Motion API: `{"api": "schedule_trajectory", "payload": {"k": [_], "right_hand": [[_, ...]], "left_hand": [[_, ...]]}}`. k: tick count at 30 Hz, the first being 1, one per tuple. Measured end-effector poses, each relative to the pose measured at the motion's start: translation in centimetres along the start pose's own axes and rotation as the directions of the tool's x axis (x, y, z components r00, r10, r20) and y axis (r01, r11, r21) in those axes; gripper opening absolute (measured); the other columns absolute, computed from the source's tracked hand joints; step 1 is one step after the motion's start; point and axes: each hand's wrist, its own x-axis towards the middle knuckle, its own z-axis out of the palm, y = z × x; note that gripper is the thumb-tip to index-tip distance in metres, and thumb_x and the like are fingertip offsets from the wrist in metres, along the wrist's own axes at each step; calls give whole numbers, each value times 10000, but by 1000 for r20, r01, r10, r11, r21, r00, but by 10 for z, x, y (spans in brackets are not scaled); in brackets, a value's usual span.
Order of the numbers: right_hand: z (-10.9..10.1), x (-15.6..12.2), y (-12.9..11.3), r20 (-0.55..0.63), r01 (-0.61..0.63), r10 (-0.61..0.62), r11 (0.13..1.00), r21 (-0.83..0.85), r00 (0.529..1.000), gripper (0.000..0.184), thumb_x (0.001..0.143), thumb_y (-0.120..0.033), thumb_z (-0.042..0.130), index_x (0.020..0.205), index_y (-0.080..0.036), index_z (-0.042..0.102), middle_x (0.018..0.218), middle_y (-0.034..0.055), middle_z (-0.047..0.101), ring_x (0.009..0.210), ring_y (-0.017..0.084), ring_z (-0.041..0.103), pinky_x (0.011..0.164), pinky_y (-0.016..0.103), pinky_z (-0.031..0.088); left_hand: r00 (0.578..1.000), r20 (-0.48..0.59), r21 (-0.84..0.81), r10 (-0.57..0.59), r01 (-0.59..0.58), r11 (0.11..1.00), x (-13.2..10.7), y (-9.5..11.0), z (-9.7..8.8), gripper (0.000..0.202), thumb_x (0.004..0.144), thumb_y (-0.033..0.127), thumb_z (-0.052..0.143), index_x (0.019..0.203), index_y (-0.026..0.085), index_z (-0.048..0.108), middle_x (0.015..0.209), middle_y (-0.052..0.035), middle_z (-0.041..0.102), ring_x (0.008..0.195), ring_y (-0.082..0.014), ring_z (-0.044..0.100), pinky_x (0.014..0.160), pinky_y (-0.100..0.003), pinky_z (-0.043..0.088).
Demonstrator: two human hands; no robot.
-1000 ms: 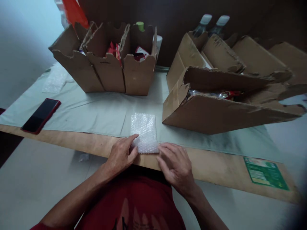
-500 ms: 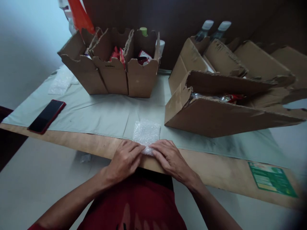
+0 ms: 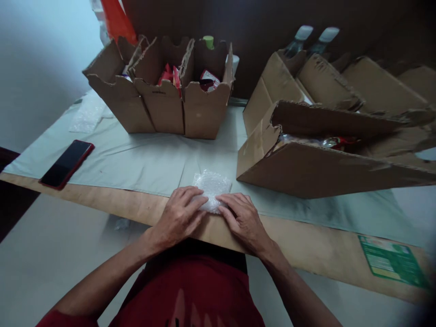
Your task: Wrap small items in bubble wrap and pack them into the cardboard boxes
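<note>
the bubble wrap piece (image 3: 215, 182) lies flat near the front edge of the tabletop (image 3: 150, 161), partly on the pale green cloth and partly on the bare wooden strip, directly before the person. the left hand (image 3: 181, 213) touches its near left part, fingers loosely bent; the right hand (image 3: 245, 221) touches its near right part, fingers likewise curved, the thumb by the near edge. the two hands are apart, with film showing between them. whether either set of fingers pinches the film or merely presses on it cannot be told from this angle.

a dark phone (image 3: 67, 164) in a red case lies at the left, over the cloth's front border. behind stand three cardboard boxes (image 3: 204, 116) side by side, red packets visible in the middle one. a long carton (image 3: 327, 170) stands to the right, holding clear and red wrapping. a green label (image 3: 391, 260) is on the wooden strip, far right.
</note>
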Motion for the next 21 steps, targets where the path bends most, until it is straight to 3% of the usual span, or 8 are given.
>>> {"api": "schedule_trajectory", "payload": {"k": [5,7,9,11,13,16,18,21], "right_hand": [[-5,-6,-15,-89,53,-78,966,-253,993,271,1005,-239,555,1249,-217,670,1308,129,685,1167,302,598,959,466,457],[-3,-3,-19,-45,101,-122,941,-322,992,297,984,-244,590,1272,-199,653,1340,151,664,1201,324,578,983,486,440],[1,6,-15,8,126,-130,942,-310,991,291,989,-204,566,1266,-190,653,1252,141,711,1150,311,608,965,477,444],[3,18,-6,-22,82,-89,970,-230,996,269,996,-164,530,1223,-190,673,1155,116,754,1075,285,648,924,451,460],[4,26,1,-103,-5,-5,995,-100,995,249,997,-175,531,1189,-203,688,1124,94,770,1029,266,674,896,432,476],[1,23,-5,-186,-74,86,995,70,979,237,981,-211,567,1184,-231,688,1119,69,771,1000,249,686,887,417,488],[0,14,-18,-191,-42,70,988,146,979,234,974,-205,581,1182,-230,684,1087,60,772,974,234,686,892,406,484],[-3,2,-37,-104,15,10,971,240,994,245,977,-189,570,1187,-223,691,1026,47,770,926,214,676,879,392,476]], "left_hand": [[996,81,-23,-35,37,999,14,-15,12,225,969,126,514,1105,187,682,1005,-87,725,944,-240,635,842,-419,531],[995,82,-36,-54,57,998,19,-20,13,213,970,151,525,1093,194,694,978,-81,726,927,-241,633,842,-425,533],[992,-1,-79,-128,128,989,20,-20,10,197,966,206,563,1115,196,692,1021,-89,720,955,-245,641,870,-439,542],[947,-123,-190,-296,270,944,13,-13,3,213,954,258,600,1141,193,681,1081,-97,705,1001,-243,651,905,-442,551],[835,-153,-418,-529,430,800,3,-2,-4,241,948,296,618,1158,189,667,1101,-93,701,1023,-230,671,920,-422,564],[644,102,-772,-759,532,348,-12,17,-7,363,900,343,690,1222,185,637,1158,-99,723,1063,-235,708,948,-422,579],[620,303,-859,-724,506,75,-14,26,-3,447,817,353,776,1204,171,647,1204,-117,735,1130,-266,706,1019,-448,555],[654,423,-887,-627,441,-138,-8,34,8,498,709,332,859,1144,167,683,1248,-123,741,1232,-300,668,1111,-461,492]]}}
